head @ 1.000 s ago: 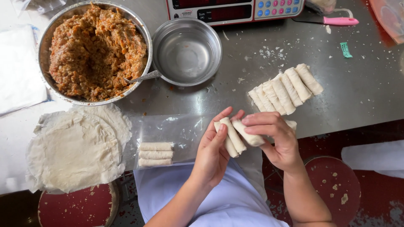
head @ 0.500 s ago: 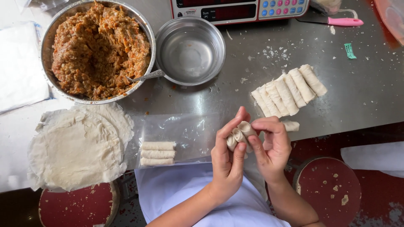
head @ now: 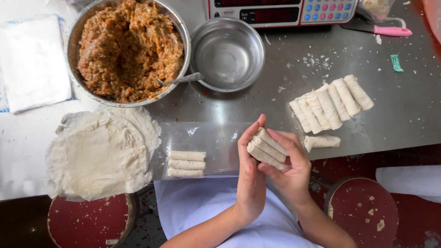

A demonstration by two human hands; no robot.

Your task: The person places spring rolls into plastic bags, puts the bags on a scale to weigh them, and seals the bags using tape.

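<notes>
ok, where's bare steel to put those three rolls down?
Free: steel right of the small empty bowl, between it and the row of rolls; also the far right edge past that row. The clear plastic sheet is open right of its three rolls. Crowded: filling bowl, wrapper stack, and both hands, left hand, right hand.

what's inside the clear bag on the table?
Three rolls lie stacked side by side at the left end of the bag. The left hand covers its right end, so that part can't be checked.
</notes>
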